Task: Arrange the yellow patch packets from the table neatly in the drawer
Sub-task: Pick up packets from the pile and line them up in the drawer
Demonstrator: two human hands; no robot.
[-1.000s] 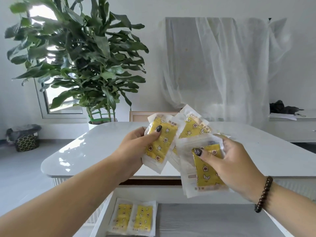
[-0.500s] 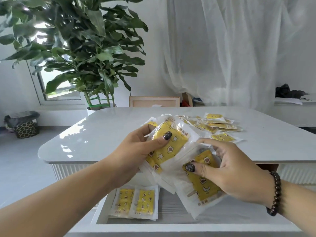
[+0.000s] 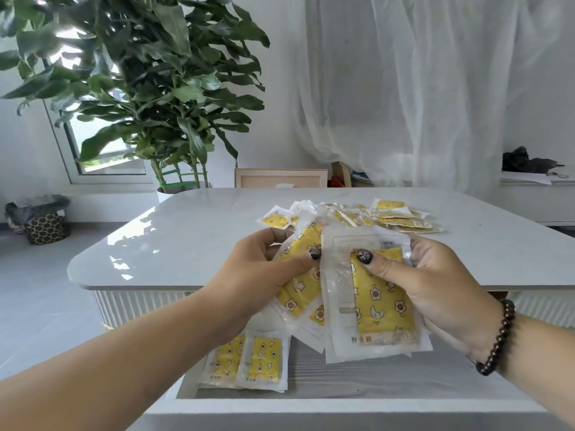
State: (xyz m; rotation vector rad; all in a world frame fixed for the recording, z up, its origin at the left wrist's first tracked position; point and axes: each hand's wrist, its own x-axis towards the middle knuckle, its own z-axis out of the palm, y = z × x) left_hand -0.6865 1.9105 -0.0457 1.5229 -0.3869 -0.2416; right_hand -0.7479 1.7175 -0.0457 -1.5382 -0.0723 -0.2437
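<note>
2 hands over open drawer [image 3: 389, 376]. Left hand [image 3: 249, 284] pinches a fan of yellow packets [image 3: 300, 290], count unclear; right hand [image 3: 441, 284] grips 1 front packet [image 3: 381, 309]. 2 packets [image 3: 249, 359] flat in drawer, side by side. Loose pile [image 3: 385, 216] on worktop [image 3: 193, 244], uncountable.

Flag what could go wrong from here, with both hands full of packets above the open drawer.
1. The left hand and right hand pinch a loose fan of packets; one may slip out.
2. A dropped packet could disturb the two packets lying side by side in the drawer.
3. The pile on the table is still unsorted.
</note>
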